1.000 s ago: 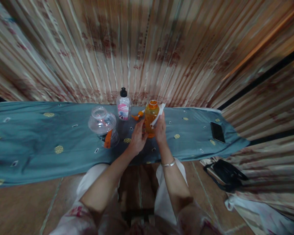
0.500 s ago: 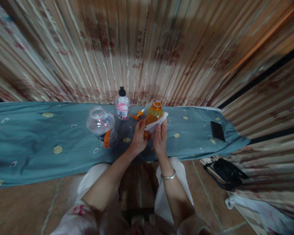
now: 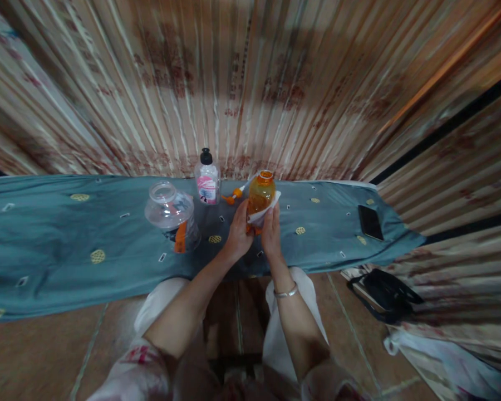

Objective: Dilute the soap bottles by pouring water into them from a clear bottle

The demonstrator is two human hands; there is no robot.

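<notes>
An open-necked, see-through orange bottle [image 3: 261, 192] is held between my two hands above the cloth-covered table. My left hand [image 3: 239, 234] is closed around its left side. From the right, my right hand [image 3: 270, 231] presses a white tissue [image 3: 264, 213] against the bottle's lower front, fingers closed over it. The tissue and my hands partly hide the bottle's lower part. Just behind my left hand lies an orange pump top [image 3: 234, 196] with a pale tube. A clear bottle with a black cap and pink label [image 3: 207, 186] stands farther left.
On the left of the teal patterned tablecloth [image 3: 121, 239] stands a clear wide-mouthed jar [image 3: 171, 214] with an orange label. A dark phone [image 3: 370, 222] lies at the right end. Curtains [image 3: 234, 83] hang behind, and a black bag [image 3: 386, 295] is at the lower right.
The orange bottle stands a little more upright and has shifted slightly left. My right hand and the tissue have moved slightly left and now lie flatter against it.
</notes>
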